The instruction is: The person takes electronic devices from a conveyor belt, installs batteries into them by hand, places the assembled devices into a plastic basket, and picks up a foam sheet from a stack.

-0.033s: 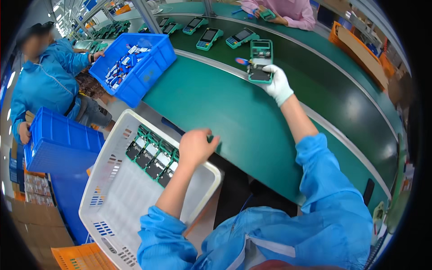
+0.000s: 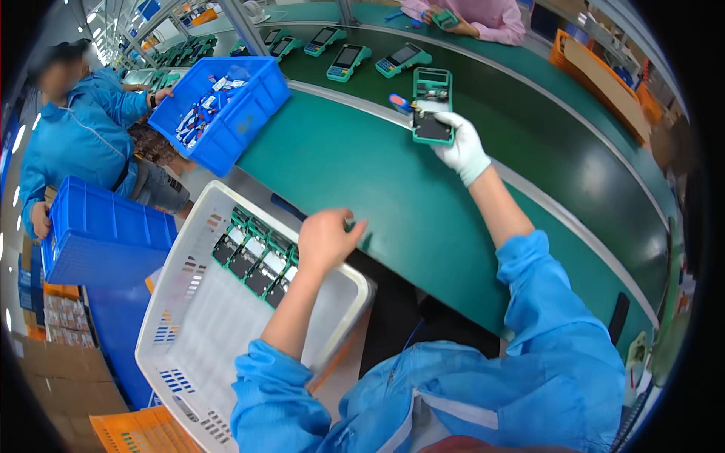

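My right hand, in a white glove, grips the lower right corner of an open green payment terminal housing. Dark and white parts show inside it, and a small blue-and-red piece sticks out at its left. The housing is held over the near rail of the belt. Bare, my left hand hovers by the upper right rim of a white plastic basket, thumb apart from the bent fingers and nothing visible in it. Several similar housings stand in a row inside that basket.
A blue bin of small blue-and-white pieces rests at the table's left end. Terminals with screens lie on the dark green belt. Across it, a person in pink handles a green part. At left, a person in blue holds another blue bin.
The whole view has shifted slightly. My right hand still grips the housing, and my left hand stays by the basket rim, a little less blurred.
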Demonstrator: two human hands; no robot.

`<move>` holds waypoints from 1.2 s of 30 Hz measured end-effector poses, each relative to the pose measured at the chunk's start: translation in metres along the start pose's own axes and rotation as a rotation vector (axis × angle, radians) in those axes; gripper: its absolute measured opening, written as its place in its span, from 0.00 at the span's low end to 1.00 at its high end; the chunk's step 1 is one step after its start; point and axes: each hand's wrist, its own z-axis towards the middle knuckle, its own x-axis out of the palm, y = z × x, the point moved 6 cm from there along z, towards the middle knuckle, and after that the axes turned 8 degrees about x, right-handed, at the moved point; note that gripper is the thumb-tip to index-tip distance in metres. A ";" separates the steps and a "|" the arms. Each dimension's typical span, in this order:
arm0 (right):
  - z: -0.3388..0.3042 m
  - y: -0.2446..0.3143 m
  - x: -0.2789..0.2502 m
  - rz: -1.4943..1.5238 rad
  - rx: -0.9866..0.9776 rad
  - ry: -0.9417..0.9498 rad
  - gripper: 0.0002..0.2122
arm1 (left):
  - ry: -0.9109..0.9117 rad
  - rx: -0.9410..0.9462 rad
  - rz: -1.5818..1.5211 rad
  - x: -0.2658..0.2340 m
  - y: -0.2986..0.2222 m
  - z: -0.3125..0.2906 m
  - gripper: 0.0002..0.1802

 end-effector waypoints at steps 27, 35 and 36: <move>-0.274 -0.109 0.119 -2.162 -1.351 -0.230 0.12 | -0.131 0.134 -0.538 0.009 -0.188 -0.076 0.25; -0.292 -0.071 0.117 -0.826 -1.015 0.110 0.21 | 0.062 -0.249 -1.257 0.048 -0.152 -0.102 0.24; -0.293 -0.055 0.115 -0.834 -0.941 0.105 0.22 | 0.063 -0.210 -1.333 0.037 -0.147 -0.107 0.25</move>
